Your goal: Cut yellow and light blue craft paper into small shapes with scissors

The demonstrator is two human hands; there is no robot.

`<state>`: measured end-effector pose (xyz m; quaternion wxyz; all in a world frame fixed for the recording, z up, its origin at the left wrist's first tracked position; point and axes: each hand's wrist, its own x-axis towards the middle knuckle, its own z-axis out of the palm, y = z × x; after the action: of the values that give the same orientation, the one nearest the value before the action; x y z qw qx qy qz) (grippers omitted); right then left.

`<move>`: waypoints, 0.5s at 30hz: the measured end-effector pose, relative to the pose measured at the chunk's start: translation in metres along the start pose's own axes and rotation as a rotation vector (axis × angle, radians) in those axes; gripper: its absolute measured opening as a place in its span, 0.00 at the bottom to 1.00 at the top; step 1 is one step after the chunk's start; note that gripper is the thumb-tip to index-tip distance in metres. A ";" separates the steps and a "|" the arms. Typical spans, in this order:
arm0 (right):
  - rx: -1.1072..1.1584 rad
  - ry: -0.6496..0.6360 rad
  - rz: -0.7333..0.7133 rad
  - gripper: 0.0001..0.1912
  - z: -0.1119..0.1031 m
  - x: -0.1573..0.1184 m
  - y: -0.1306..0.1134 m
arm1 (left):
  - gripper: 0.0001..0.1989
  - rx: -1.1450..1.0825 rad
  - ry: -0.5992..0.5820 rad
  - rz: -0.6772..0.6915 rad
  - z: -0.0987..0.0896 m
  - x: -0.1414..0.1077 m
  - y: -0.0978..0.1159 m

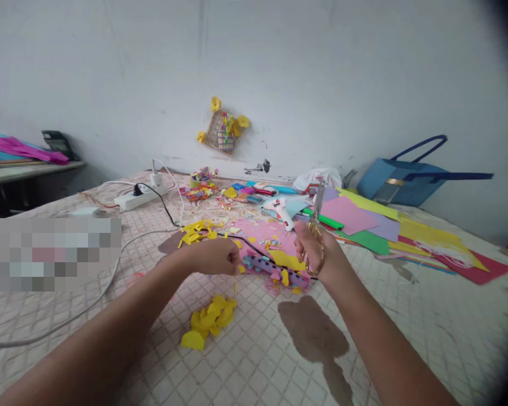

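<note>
My right hand (315,251) is closed around the gold handles of a pair of scissors (320,200), whose blades point up and away from me. My left hand (220,256) is curled closed over the middle of the table; whatever its fingers hold, if anything, is hidden. A yellow scrap shows just by its fingertips. Between the hands lies a purple dotted strip (275,269) with small paper pieces on it. Nearer to me rests a pile of cut yellow paper pieces (211,316). More yellow pieces (195,232) lie beyond my left hand, around a pink sheet (258,228).
A white glue gun (283,214) lies beyond the scissors. Coloured paper sheets (355,214) spread to the right, before a blue bag (400,180). At the left, a power strip (139,197) trails cables across the quilted cloth (254,361). A decorated frame (222,132) hangs on the wall.
</note>
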<state>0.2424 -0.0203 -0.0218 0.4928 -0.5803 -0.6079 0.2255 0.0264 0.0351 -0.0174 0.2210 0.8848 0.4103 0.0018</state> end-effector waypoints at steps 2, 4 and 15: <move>-0.201 -0.015 0.008 0.24 -0.008 0.003 0.002 | 0.07 -0.009 -0.026 0.065 -0.010 -0.006 -0.002; -0.341 -0.092 0.062 0.22 -0.013 0.005 0.006 | 0.08 -0.032 -0.073 0.112 -0.018 -0.012 -0.004; -0.693 -0.322 0.064 0.18 -0.016 0.015 0.032 | 0.04 -0.203 -0.401 0.110 -0.028 -0.024 -0.004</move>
<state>0.2739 -0.0035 -0.0371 0.1583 -0.6885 -0.6991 0.1101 0.0023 0.0304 0.0101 0.3854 0.8618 0.3070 -0.1207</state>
